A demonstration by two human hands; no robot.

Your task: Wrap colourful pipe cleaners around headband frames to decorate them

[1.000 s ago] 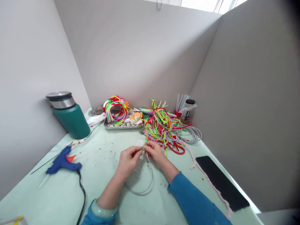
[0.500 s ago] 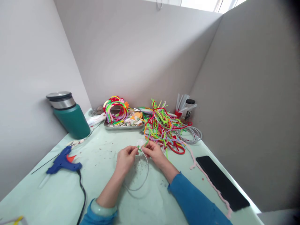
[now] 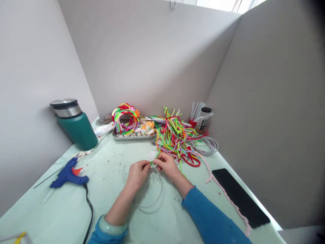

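My left hand (image 3: 137,173) and right hand (image 3: 166,166) pinch a green pipe cleaner (image 3: 155,159) against the thin headband (image 3: 157,189) looping below my fingertips.

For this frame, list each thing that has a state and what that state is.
left hand: pinching the wire hoop.
right hand: pinching the green pipe cleaner at the hoop.
wire hoop: held at its top, loop hanging toward the table.
glue gun: lying on its side, cord attached.
green flask: upright, lid on.
phone: flat, screen dark.
metal tray: filled with headbands and small pieces.
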